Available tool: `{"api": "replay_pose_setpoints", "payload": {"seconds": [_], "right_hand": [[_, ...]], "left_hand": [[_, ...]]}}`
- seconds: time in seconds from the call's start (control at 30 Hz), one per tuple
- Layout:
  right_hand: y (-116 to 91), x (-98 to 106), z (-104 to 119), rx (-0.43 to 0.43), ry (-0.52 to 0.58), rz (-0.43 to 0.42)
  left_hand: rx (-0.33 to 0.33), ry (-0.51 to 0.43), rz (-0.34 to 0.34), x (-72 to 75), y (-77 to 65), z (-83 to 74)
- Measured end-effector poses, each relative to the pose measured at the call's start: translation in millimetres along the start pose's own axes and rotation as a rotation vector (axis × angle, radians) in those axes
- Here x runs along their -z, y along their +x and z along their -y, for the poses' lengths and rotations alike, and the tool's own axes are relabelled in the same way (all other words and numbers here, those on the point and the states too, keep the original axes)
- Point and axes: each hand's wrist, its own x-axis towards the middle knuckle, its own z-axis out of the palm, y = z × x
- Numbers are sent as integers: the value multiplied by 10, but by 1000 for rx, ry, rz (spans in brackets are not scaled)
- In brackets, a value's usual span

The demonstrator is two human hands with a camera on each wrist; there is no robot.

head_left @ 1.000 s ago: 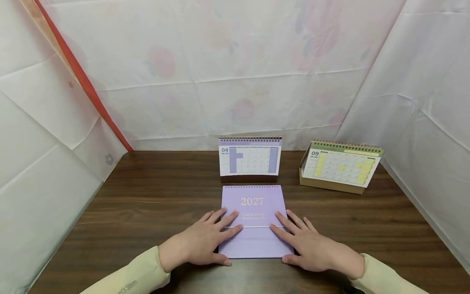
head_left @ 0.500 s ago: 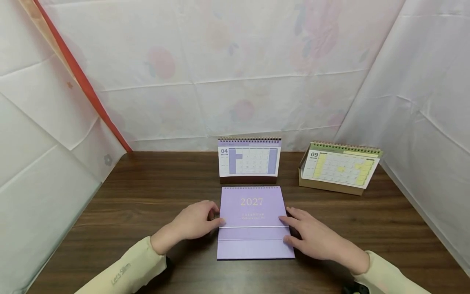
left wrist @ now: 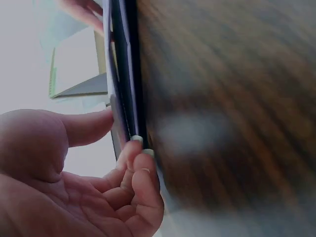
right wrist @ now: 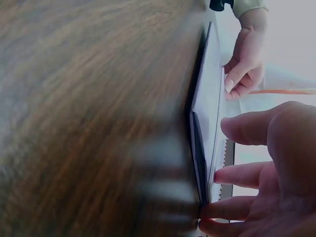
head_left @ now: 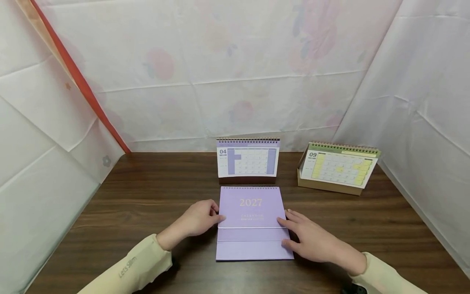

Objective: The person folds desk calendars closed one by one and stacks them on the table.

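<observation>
A purple 2027 desk calendar (head_left: 251,207) lies flat on the table in the head view, its wire rings at the far edge. My left hand (head_left: 197,217) pinches its left edge, thumb on the cover and curled fingertips at the side. In the left wrist view, that hand (left wrist: 106,180) touches the layered edge, where narrow gaps show between the boards. On the right edge rests my right hand (head_left: 312,239), with thumb and index finger on top. The right wrist view shows this hand (right wrist: 276,173) with fairly straight fingers along the edge.
Just behind it stands a second purple desk calendar (head_left: 249,161) showing month 04. Farther right is a green and yellow desk calendar (head_left: 339,167) showing 09, set at an angle. The dark wooden table (head_left: 147,183) is bordered by white cloth walls (head_left: 165,102).
Both hands have drawn outward from the cover to the side edges. The left fingers, spread flat one second ago, now pinch the left edge. The purple calendar stays flat.
</observation>
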Motion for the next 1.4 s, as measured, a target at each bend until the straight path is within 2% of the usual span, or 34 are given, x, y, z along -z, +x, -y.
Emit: {"api": "replay_pose_setpoints", "payload": {"seconds": [0.1, 0.3, 0.37, 0.5, 0.67, 0.87, 0.97, 1.13, 1.27, 1.4], "right_hand": [[-2, 30, -11, 1, 31, 6], [-8, 99, -35, 26, 91, -10], [-4, 107, -39, 19, 112, -13], [28, 112, -42, -16, 170, -52], [90, 88, -44, -117, 219, -174], [159, 75, -91, -177, 171, -297], [169, 105, -122, -188, 234, -278], [168, 142, -151, -208, 456, -212], [172, 141, -141, -209, 576, -202], [186, 127, -120, -192, 606, -193]], "left_hand": [[4, -129, 1, 20, -2, 18], [52, -557, 46, 26, 17, 36], [71, -636, 59, 21, 24, 41], [84, -722, 103, 4, 29, 45], [66, -791, 125, -14, 18, 29], [33, -840, 134, 8, -21, -22], [19, -853, 139, 32, -47, -38], [17, -854, 136, 73, -82, -46], [43, -793, 113, 90, -98, -23], [63, -711, 81, 90, -106, 27]]}}
